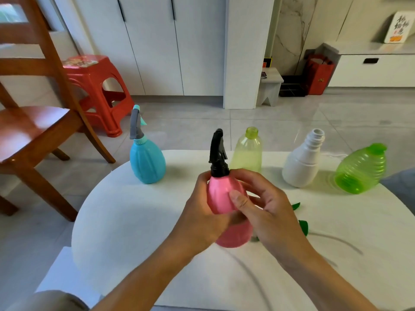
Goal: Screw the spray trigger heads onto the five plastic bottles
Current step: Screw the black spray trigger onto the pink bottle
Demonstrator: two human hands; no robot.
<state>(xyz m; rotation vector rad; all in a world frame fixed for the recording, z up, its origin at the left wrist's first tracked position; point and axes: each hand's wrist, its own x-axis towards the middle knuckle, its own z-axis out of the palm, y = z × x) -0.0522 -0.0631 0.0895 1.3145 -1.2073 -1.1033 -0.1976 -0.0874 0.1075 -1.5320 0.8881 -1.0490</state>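
Above the white table (134, 221), left hand (199, 212) and right hand (265, 212) both grasp the pink bottle (221, 194); green parts (303, 226) behind the right hand are mostly hidden.

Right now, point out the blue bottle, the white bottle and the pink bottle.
blue bottle (147, 163): head view, on its belly.
white bottle (302, 168): head view, on its body.
pink bottle (221, 191): head view, on its shoulder between the hands.

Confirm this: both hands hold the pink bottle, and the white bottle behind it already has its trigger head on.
Wrong on the white bottle: the head view shows its neck open, no trigger head. Both hands, left and right, do hold the pink bottle.
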